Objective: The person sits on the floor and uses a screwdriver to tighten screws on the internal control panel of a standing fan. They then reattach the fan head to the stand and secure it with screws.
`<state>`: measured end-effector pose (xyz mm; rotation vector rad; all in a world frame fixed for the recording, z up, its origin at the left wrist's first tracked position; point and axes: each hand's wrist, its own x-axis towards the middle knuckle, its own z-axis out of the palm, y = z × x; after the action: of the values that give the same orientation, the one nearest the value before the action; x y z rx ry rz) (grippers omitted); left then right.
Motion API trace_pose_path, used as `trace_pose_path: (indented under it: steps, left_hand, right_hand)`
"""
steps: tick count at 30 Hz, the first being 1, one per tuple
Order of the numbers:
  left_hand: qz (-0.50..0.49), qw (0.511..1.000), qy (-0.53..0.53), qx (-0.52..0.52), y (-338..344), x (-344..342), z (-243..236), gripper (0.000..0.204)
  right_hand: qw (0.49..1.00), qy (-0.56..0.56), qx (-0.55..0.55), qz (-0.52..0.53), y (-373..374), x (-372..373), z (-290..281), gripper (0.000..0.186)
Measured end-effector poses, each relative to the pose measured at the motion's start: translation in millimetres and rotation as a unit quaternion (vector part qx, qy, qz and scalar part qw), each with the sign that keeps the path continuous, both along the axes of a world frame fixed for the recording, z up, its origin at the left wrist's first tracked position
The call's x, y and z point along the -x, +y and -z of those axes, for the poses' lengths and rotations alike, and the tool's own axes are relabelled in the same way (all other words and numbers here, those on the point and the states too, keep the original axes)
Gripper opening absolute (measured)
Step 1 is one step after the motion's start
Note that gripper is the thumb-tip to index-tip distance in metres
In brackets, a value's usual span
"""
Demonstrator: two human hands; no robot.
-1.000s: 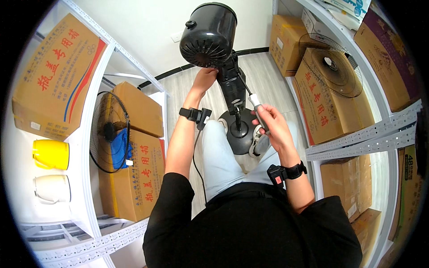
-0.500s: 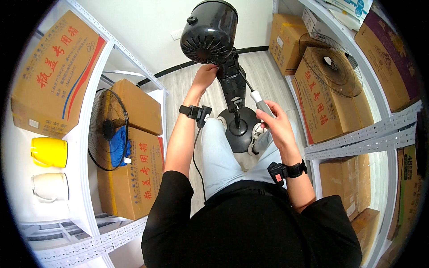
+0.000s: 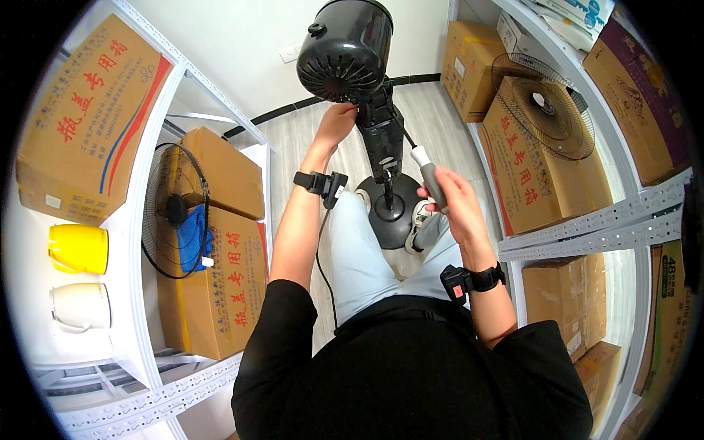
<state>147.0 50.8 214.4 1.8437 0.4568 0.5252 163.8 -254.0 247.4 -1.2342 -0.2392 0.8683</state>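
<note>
A black standing fan with a round vented motor housing [image 3: 345, 45] rises from a dark round base [image 3: 396, 227] between my legs. My left hand [image 3: 336, 123] is closed at the top of the black column [image 3: 381, 139], just under the housing; what its fingertips hold is too small to make out. My right hand [image 3: 456, 202] grips a white and grey screwdriver [image 3: 424, 163], its shaft slanting up to the column's upper right, where I cannot make out the tip.
White metal shelves flank me, holding cardboard boxes [image 3: 95, 117], a yellow mug [image 3: 77, 248], a white mug [image 3: 81, 306], a fan grille with blue cloth [image 3: 192, 238], and another round grille [image 3: 543, 103] on the right. A wall socket [image 3: 290, 53] sits behind.
My right hand's fingers have shifted on the screwdriver handle. My left hand stays at the column. The housing and both hands sit slightly higher in the picture.
</note>
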Motion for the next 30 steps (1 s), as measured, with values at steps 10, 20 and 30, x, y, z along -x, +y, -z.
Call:
trace_pose_path:
  steps: [10, 20, 30]
  left_hand:
    - [0.007, 1.000, -0.006, 0.005, -2.0, -0.4, -2.1, 0.022]
    - [0.006, 1.000, -0.002, 0.007, 3.0, -3.0, 3.7, 0.020]
    - [0.006, 1.000, -0.005, 0.004, 0.2, -1.7, 3.3, 0.022]
  right_hand:
    - [0.996, -0.086, 0.010, 0.013, 2.1, 8.5, -1.2, 0.036]
    - [0.997, -0.069, 0.018, 0.012, 3.2, 10.8, -8.8, 0.035]
    - [0.997, 0.056, -0.045, -0.014, -2.2, 7.4, -19.9, 0.033]
